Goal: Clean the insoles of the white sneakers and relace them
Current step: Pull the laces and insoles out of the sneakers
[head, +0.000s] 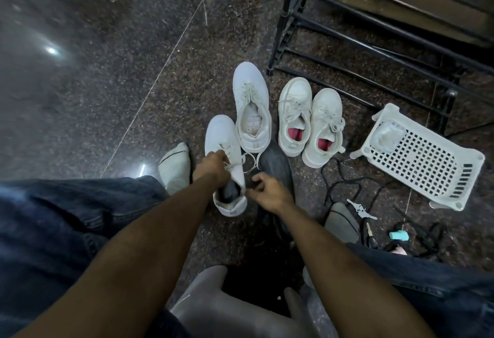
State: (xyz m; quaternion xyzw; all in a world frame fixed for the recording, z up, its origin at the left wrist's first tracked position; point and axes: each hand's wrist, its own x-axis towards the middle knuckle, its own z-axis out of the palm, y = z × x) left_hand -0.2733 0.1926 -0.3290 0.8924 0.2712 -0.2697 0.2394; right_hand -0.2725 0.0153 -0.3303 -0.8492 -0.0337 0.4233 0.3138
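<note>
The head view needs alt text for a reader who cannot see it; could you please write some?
Seen from above, a seated person's left hand grips the laces of a white sneaker on a dark stone floor, the right hand beside its heel. Its mate and a second white pair stand beyond, by a white basket and black rack.

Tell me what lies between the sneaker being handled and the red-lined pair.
In the head view, another white sneaker and a dark insole lie between the held sneaker and the red-lined pair.
</note>
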